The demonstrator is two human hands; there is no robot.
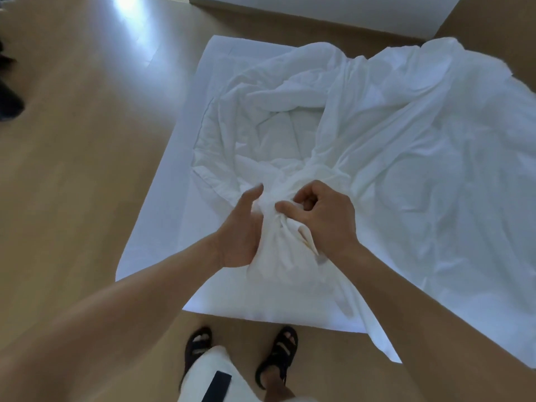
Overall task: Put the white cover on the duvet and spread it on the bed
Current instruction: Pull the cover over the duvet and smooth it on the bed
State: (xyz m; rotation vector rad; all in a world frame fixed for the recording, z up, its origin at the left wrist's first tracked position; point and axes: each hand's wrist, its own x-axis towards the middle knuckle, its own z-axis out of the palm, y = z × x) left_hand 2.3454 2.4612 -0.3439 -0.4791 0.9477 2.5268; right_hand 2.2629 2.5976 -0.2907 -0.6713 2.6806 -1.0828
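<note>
The white cover lies rumpled across the bed, most of it thrown to the right, where it runs past the bed's edge onto the floor. Its near end is gathered into a tight bunch and lifted just above the bed, in front of the person. Both hands are closed on that bunch. The left hand grips it from the left side, thumb pointing up and away, its fingers hidden behind the cloth. The right hand has its fingers curled in and pinches a fold at the top of the bunch, touching the cloth right beside the left thumb.

Beyond the hands the cover opens into a loose ring of folds, and the puffier, crumpled duvet shows inside it, near the middle of the bed.

A small grey patch sits on the cloth by the right wrist (it may be a tag, but it is too blurred to read).

At the bottom edge are two dark strapped sandals on the wooden floor and white shorts with a black stripe. A white panel stands past the head of the bed, and dark blurred shapes sit at the far left.
</note>
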